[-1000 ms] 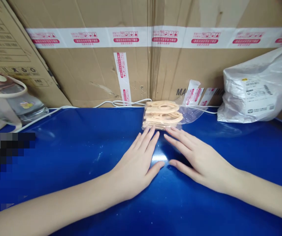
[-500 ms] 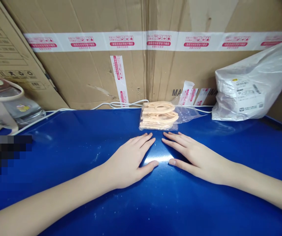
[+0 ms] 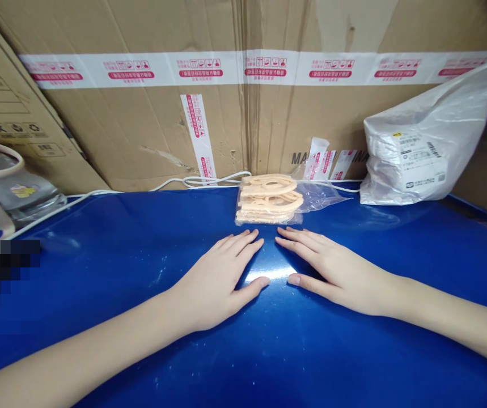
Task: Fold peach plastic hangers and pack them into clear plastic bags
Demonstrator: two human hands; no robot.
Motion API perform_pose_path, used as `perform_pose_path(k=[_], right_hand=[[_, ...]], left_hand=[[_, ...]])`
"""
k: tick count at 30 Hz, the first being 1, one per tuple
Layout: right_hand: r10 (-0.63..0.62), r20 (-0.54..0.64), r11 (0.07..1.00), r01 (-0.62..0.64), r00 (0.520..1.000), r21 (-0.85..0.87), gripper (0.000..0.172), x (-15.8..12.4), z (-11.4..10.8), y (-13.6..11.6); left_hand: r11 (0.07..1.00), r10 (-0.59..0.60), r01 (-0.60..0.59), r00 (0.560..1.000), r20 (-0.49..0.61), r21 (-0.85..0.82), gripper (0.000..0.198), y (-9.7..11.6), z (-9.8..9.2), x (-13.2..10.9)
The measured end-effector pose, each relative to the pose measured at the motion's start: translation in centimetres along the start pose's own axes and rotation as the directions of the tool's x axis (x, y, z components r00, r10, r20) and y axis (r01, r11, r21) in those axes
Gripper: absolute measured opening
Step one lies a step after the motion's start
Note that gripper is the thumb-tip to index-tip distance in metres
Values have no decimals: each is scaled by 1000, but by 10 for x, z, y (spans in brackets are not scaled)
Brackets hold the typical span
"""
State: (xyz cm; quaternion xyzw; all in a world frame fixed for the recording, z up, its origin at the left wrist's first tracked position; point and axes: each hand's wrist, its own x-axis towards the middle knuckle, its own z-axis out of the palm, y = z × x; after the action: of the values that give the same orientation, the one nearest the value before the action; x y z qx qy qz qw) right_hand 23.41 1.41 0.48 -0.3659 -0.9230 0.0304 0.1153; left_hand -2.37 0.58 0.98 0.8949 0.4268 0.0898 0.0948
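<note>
Palm down on the blue tabletop (image 3: 243, 351), my left hand (image 3: 215, 280) lies flat with its fingers stretched and the thumb apart. My right hand (image 3: 341, 272) mirrors it, also flat and holding nothing. A small gap separates the fingertips of the two hands. Just beyond them sits a clear plastic bag holding a stack of beige looped plastic pieces (image 3: 271, 198), which look like folded hangers. Neither hand touches the bag. Its loose, clear end points to the right.
Large cardboard boxes (image 3: 141, 124) with printed tape stand along the back. A white plastic parcel bag (image 3: 424, 153) with a label is at the back right. On the left is a clear bottle (image 3: 26, 192) with a beige handle. A white cable (image 3: 179, 182) runs along the back edge.
The whole view has shifted a little, so things appear slightly further left. Both hands keep their flat pose, and the bag of beige pieces stays in place.
</note>
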Motion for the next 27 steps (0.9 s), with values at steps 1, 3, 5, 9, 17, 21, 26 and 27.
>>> perform_pose_path(k=[1, 3, 5, 9, 17, 21, 26, 27], right_hand=[[-2, -4, 1000, 2, 1000, -1, 64, 0, 0, 0], [-6, 1, 1000, 6, 1000, -11, 64, 0, -1, 1], [-2, 15, 1000, 2, 1000, -28, 65, 0, -1, 2], [-5, -5, 998, 5, 1000, -67, 65, 0, 1, -2], [44, -400, 998, -60, 915, -28, 31, 15, -38, 21], [446, -295, 890, -383, 845, 248, 25, 53, -62, 91], [465, -53, 813, -402, 884, 421, 47, 93, -50, 133], [458, -34, 796, -393, 888, 460, 50, 97, -46, 132]], left_hand=[[1000, -1, 1, 1000, 4, -2, 65, 0, 0, 0], [1000, -8, 8, 1000, 6, -4, 65, 0, 0, 0], [1000, -29, 29, 1000, -8, -4, 67, -1, 0, 0], [999, -41, 41, 999, -31, -1, 67, 0, 2, 0], [996, -83, 70, 921, -382, -48, 42, -4, -14, 12], [955, -271, 192, 870, -411, -224, 42, -37, -32, 60], [793, -474, 298, 850, -229, -532, 29, -72, -39, 124], [750, -496, 308, 847, -190, -585, 29, -74, -39, 131]])
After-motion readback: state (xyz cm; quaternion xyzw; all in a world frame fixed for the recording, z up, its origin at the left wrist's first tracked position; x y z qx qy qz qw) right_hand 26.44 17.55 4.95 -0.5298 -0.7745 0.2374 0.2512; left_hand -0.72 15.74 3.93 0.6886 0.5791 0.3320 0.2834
